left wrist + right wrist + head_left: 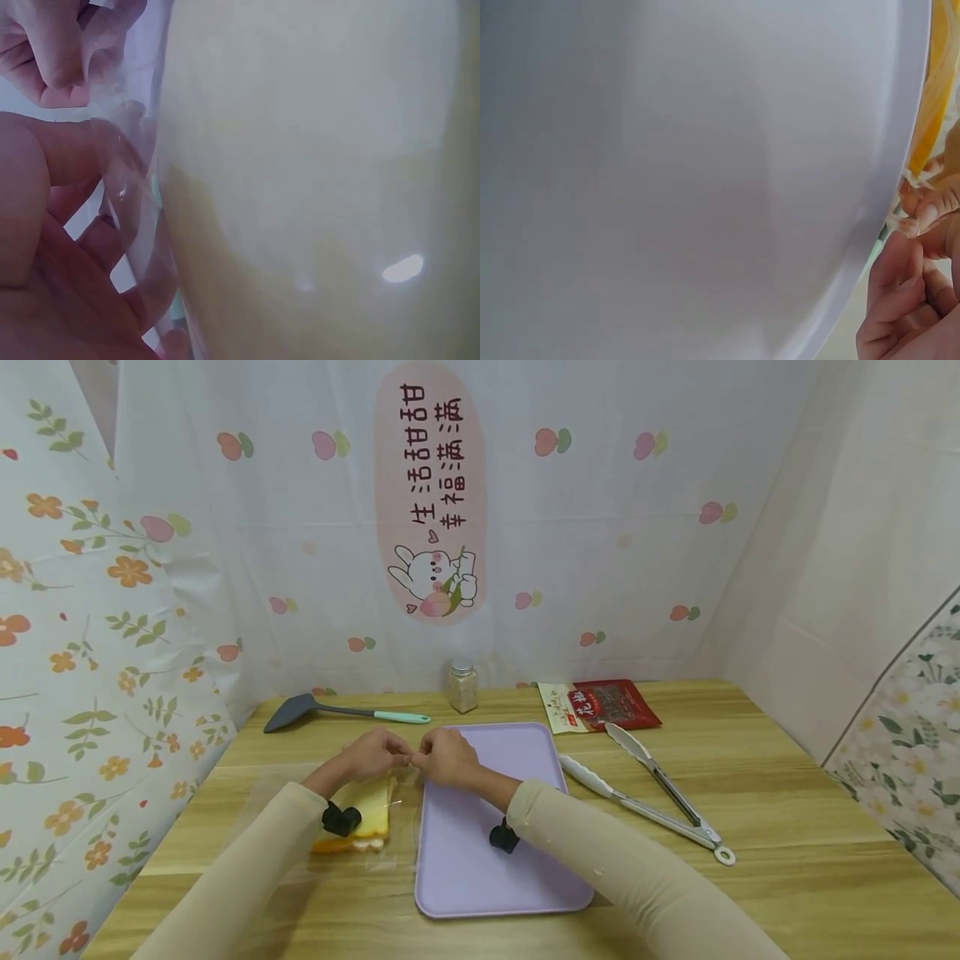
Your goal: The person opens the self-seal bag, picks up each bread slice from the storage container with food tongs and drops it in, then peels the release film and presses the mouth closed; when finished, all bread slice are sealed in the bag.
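Film [403,828], clear and thin, lies on the wooden table [810,827] at nine o'clock of the tray [483,877]; whether it is a bag or a sheet cannot be told. About the tray stand the tongs [660,817] at three o'clock, the spatula [345,709] at ten, and the packet [613,702] between one and two. The sandwich [370,806], partly hidden by the left arm, lies flat with film over at least its tray-side part. Left hand [373,753] and right hand [447,754] meet between one and two o'clock of it, each with narrow fingertips pinching the film's edge. The jar [462,687] stands near twelve. The step in hand appears to be working this edge between two pinches; the next move would call for a firm grip, light tension and a level sandwich.
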### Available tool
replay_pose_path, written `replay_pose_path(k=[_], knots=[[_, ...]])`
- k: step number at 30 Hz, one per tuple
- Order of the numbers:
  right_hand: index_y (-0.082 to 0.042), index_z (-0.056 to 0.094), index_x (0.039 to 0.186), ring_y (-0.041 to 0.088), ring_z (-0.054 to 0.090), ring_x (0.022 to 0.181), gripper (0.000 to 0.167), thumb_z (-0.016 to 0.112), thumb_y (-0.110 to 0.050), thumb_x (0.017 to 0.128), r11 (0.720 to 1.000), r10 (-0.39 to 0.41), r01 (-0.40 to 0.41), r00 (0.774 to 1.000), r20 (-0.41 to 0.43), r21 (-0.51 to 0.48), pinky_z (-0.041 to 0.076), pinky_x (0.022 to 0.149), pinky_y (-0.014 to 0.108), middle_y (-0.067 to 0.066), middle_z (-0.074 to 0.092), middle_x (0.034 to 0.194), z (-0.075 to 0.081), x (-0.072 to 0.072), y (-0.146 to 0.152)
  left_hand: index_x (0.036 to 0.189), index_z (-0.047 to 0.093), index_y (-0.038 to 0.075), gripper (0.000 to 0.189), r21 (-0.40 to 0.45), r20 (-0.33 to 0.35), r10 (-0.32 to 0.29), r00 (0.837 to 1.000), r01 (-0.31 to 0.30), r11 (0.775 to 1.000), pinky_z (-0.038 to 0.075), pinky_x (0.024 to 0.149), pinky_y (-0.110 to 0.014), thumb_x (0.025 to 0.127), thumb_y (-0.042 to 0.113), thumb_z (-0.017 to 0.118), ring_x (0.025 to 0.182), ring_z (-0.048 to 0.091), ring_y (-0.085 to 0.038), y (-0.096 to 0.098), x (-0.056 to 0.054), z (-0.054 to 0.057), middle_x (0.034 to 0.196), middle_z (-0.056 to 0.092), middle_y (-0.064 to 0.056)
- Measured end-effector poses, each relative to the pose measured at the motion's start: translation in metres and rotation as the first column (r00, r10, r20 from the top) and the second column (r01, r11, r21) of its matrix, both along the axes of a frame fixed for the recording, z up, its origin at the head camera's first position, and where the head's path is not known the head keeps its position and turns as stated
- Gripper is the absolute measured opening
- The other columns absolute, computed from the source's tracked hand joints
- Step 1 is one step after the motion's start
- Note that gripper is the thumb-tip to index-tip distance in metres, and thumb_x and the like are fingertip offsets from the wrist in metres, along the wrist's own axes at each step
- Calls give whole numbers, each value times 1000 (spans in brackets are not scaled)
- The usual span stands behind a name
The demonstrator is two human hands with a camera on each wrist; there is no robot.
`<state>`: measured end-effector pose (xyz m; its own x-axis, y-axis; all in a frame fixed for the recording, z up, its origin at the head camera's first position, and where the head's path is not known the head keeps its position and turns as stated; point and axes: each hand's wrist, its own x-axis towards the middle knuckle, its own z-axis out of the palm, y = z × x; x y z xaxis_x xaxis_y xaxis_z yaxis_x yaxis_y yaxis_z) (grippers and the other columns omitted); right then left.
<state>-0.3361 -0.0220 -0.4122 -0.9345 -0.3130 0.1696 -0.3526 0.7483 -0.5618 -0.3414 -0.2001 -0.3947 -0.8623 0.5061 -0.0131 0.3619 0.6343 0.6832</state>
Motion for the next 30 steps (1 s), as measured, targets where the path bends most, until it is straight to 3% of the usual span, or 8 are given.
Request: replay_pose_path(k=[3, 5, 10, 21, 23, 25, 27, 30], knots=[[-16, 67, 68, 8, 50, 58, 23, 72, -25, 89, 1000, -2, 2, 1000, 4, -10, 38, 47, 23, -8, 58, 63, -1, 0, 1, 96, 78, 2, 17, -20, -8, 28, 1000, -28, 999, 41, 93, -54, 96, 5, 61, 87, 60, -17, 2, 1, 0, 94, 75, -9], [-17, 67, 68, 7, 51, 58, 22, 72, -24, 88, 1000, 2, -2, 1000, 4, -19, 39, 47, 23, -8, 58, 63, -1, 1, 1, 94, 79, 6, 16, -47, -28, 54, 998, -55, 997, 23, 101, -72, 96, 7, 63, 90, 62, -18, 2, 1, 1, 92, 75, -5], [-15, 67, 66, 6, 49, 55, 23, 72, -18, 88, 996, 24, -25, 1000, -6, -84, 37, 45, 21, -8, 57, 61, 0, 3, 3, 91, 80, 13, 16, -94, -58, 104, 993, -109, 990, -7, 88, -87, 96, 12, 64, 95, 64, -21, 1, 1, 1, 89, 75, 1], [-13, 63, 58, 7, 47, 52, 32, 73, -20, 88, 978, -50, 59, 998, 48, -200, 35, 45, 21, -9, 53, 56, 0, 9, 1, 86, 80, 11, 14, -40, -119, 83, 989, -88, 995, 6, 92, -85, 92, 8, 67, 86, 62, -19, -1, 6, -1, 80, 74, 4], [-13, 62, 59, 7, 48, 52, 31, 72, -17, 88, 970, -69, 82, 996, 64, -229, 36, 47, 21, -9, 53, 55, 0, 9, 3, 87, 79, 7, 14, -27, -115, 88, 989, -92, 995, 27, 100, -70, 92, 5, 66, 85, 62, -18, -1, 6, -2, 83, 74, 0], [-12, 60, 58, 7, 48, 50, 30, 70, -14, 87, 963, -60, 79, 995, 78, -258, 35, 47, 21, -8, 52, 52, 1, 8, 6, 89, 78, 3, 14, -4, -120, 89, 989, -90, 996, 47, 88, -49, 92, 3, 65, 80, 62, -16, -3, 6, -4, 83, 74, -4], [-12, 58, 58, 7, 48, 48, 30, 68, -10, 87, 959, -45, 67, 995, 88, -275, 35, 48, 21, -7, 51, 48, 2, 7, 10, 91, 77, -1, 13, 24, -120, 89, 989, -87, 996, 50, 67, -34, 92, 1, 63, 76, 62, -15, -4, 6, -6, 83, 73, -8], [-13, 57, 57, 7, 48, 45, 32, 67, -11, 88, 963, -2, 28, 995, 95, -269, 33, 47, 20, -7, 49, 44, 5, 6, 15, 95, 76, -2, 14, 46, -103, 113, 988, -109, 993, 48, 65, -31, 94, 3, 62, 74, 61, -14, -5, 6, -6, 84, 73, -9]])
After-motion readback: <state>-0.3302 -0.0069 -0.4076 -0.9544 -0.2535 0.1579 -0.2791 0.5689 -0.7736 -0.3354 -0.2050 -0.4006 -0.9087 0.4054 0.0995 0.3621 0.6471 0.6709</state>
